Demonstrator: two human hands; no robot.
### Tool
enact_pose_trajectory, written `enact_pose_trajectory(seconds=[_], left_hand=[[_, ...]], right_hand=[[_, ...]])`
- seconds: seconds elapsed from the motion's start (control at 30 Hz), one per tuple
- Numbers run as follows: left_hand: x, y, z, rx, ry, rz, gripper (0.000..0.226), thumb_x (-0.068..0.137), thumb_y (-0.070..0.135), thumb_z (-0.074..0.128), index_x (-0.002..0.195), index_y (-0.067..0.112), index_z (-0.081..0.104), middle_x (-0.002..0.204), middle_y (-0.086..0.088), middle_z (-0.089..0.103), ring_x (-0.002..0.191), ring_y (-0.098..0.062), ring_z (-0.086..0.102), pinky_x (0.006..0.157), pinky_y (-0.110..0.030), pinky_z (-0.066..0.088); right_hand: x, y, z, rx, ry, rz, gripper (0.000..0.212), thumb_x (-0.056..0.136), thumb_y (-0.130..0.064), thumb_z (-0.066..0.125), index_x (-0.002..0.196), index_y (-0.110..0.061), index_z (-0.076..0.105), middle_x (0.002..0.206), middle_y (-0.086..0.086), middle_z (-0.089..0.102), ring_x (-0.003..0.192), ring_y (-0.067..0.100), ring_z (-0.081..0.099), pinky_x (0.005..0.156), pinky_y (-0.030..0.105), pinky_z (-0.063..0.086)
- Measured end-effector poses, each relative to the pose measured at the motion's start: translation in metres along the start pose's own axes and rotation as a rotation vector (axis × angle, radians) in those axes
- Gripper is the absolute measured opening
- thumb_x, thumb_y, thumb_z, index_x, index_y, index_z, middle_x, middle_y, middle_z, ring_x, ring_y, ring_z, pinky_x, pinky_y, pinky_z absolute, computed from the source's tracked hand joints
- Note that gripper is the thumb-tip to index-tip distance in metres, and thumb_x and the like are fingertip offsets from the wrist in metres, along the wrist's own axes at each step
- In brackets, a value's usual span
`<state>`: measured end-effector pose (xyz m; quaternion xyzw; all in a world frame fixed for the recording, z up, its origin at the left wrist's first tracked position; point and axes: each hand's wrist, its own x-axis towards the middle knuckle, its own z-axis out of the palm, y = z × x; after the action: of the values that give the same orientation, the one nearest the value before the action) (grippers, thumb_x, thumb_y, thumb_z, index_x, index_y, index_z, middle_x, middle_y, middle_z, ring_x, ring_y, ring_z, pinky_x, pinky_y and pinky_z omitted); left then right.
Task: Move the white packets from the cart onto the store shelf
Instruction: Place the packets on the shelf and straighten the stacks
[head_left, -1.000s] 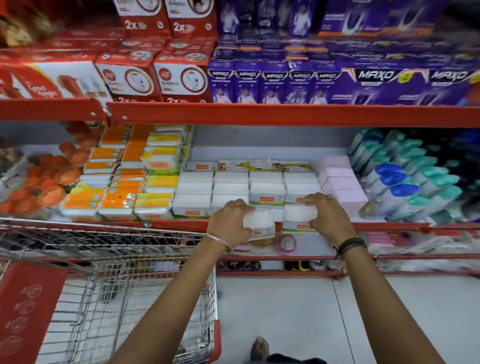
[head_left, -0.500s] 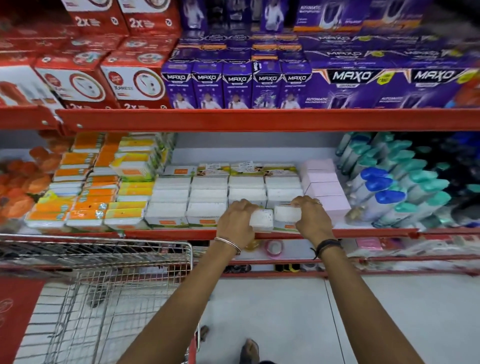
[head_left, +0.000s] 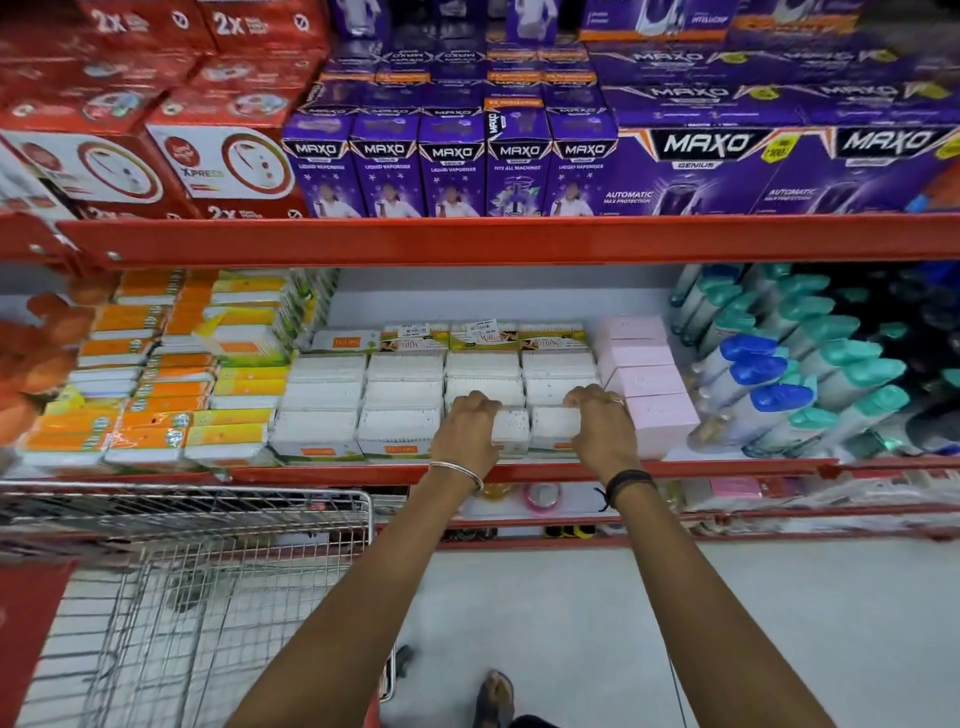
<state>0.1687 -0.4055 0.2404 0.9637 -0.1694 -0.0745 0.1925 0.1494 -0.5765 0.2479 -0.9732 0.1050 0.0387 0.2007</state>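
Both hands rest at the front of the middle red shelf (head_left: 363, 474). My left hand (head_left: 465, 434) grips a white packet (head_left: 511, 428) and my right hand (head_left: 602, 428) grips a second white packet (head_left: 556, 422); the two packets sit side by side on the shelf's front row. Behind and to the left stand rows of white packets (head_left: 363, 400) of the same kind. The wire cart (head_left: 197, 597) is at the lower left; its basket shows no white packets from this angle.
Pink boxes (head_left: 654, 395) stand just right of my right hand, then bottles with teal and blue caps (head_left: 789, 379). Orange and yellow packs (head_left: 156, 395) fill the shelf's left. Purple and red boxes (head_left: 452, 166) sit on the upper shelf. My foot (head_left: 493, 696) is on the pale floor.
Both hands have pushed the two white packets forward from the shelf's edge into the front row. The view has moved closer and to the right; less of the cart shows.
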Motion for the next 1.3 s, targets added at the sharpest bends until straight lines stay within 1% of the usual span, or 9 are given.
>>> enact_pose_trajectory(seconds=[0.23, 0.4, 0.53, 0.67, 0.8, 0.9, 0.97, 1.17, 1.3], left_hand=[[-0.001, -0.009, 0.016, -0.062, 0.073, 0.016, 0.057, 0.076, -0.015, 0.052, 0.129, 0.005, 0.048, 0.132, -0.014, 0.043, 0.124, -0.029, 0.037, 0.095, -0.036, 0.051], [-0.017, -0.002, 0.023, -0.266, 0.395, -0.048, 0.037, 0.079, -0.007, 0.058, 0.116, 0.000, 0.056, 0.120, -0.021, 0.050, 0.115, -0.033, 0.045, 0.099, -0.037, 0.044], [-0.033, 0.021, 0.034, -0.857, 0.537, -0.505, 0.035, 0.086, 0.002, 0.060, 0.117, -0.004, 0.045, 0.120, -0.023, 0.045, 0.112, -0.034, 0.048, 0.096, -0.037, 0.041], [-0.016, 0.029, 0.035, -1.580, 0.290, -1.007, 0.044, 0.093, 0.018, 0.056, 0.127, 0.002, 0.035, 0.122, -0.021, 0.049, 0.103, -0.031, 0.054, 0.087, -0.039, 0.048], [0.007, 0.026, 0.029, -1.847, 0.145, -1.093, 0.055, 0.094, 0.023, 0.054, 0.140, 0.005, 0.029, 0.137, -0.025, 0.042, 0.113, -0.034, 0.055, 0.076, -0.041, 0.054], [0.013, 0.025, 0.025, -1.886, 0.128, -1.133, 0.050, 0.095, 0.020, 0.053, 0.138, 0.007, 0.032, 0.145, -0.023, 0.031, 0.117, -0.037, 0.052, 0.088, -0.039, 0.056], [0.013, 0.025, 0.025, -1.876, 0.120, -1.126, 0.049, 0.094, 0.019, 0.053, 0.138, 0.007, 0.033, 0.148, -0.022, 0.028, 0.120, -0.038, 0.049, 0.093, -0.040, 0.054], [0.007, 0.021, 0.022, -1.804, -0.003, -1.021, 0.048, 0.097, 0.021, 0.047, 0.138, 0.002, 0.031, 0.146, -0.021, 0.034, 0.127, -0.034, 0.045, 0.100, -0.041, 0.049], [-0.009, 0.000, 0.023, -1.838, 0.073, -1.052, 0.047, 0.097, 0.025, 0.048, 0.138, 0.006, 0.034, 0.127, -0.021, 0.047, 0.111, -0.031, 0.053, 0.097, -0.041, 0.047]], right_hand=[[-0.004, 0.003, 0.017, -0.032, 0.085, 0.008, 0.064, 0.067, 0.024, 0.052, 0.120, -0.012, 0.058, 0.124, 0.010, 0.051, 0.119, 0.031, 0.047, 0.113, 0.041, 0.030], [-0.023, -0.002, 0.026, 0.333, 0.237, 0.086, 0.044, 0.079, 0.004, 0.063, 0.121, -0.008, 0.054, 0.123, 0.014, 0.053, 0.114, 0.033, 0.050, 0.095, 0.039, 0.050], [-0.040, -0.019, 0.032, 1.081, 0.231, 0.584, 0.044, 0.086, -0.023, 0.066, 0.118, 0.002, 0.050, 0.101, 0.013, 0.063, 0.104, 0.032, 0.061, 0.091, 0.033, 0.051], [-0.019, -0.011, 0.037, 1.628, -0.044, 0.937, 0.045, 0.093, -0.026, 0.057, 0.130, -0.004, 0.045, 0.133, 0.021, 0.052, 0.116, 0.029, 0.059, 0.109, 0.040, 0.041], [0.001, 0.000, 0.051, 1.664, -0.099, 0.964, 0.050, 0.090, -0.029, 0.060, 0.134, -0.011, 0.044, 0.142, 0.018, 0.044, 0.109, 0.027, 0.063, 0.090, 0.027, 0.054], [0.009, 0.004, 0.056, 1.613, -0.124, 0.976, 0.054, 0.087, -0.028, 0.065, 0.132, -0.006, 0.045, 0.138, 0.021, 0.049, 0.092, 0.027, 0.068, 0.053, 0.021, 0.060], [0.011, 0.008, 0.059, 1.577, -0.123, 0.965, 0.056, 0.085, -0.026, 0.067, 0.132, -0.003, 0.044, 0.137, 0.023, 0.050, 0.086, 0.025, 0.070, 0.047, 0.022, 0.059], [0.000, 0.002, 0.053, 1.624, -0.070, 0.889, 0.055, 0.088, -0.021, 0.064, 0.135, -0.005, 0.041, 0.137, 0.024, 0.050, 0.083, 0.022, 0.070, 0.051, 0.018, 0.057], [-0.025, -0.023, 0.044, 1.629, -0.069, 0.906, 0.048, 0.087, -0.024, 0.066, 0.126, -0.002, 0.048, 0.132, 0.022, 0.053, 0.100, 0.026, 0.066, 0.094, 0.030, 0.053]])
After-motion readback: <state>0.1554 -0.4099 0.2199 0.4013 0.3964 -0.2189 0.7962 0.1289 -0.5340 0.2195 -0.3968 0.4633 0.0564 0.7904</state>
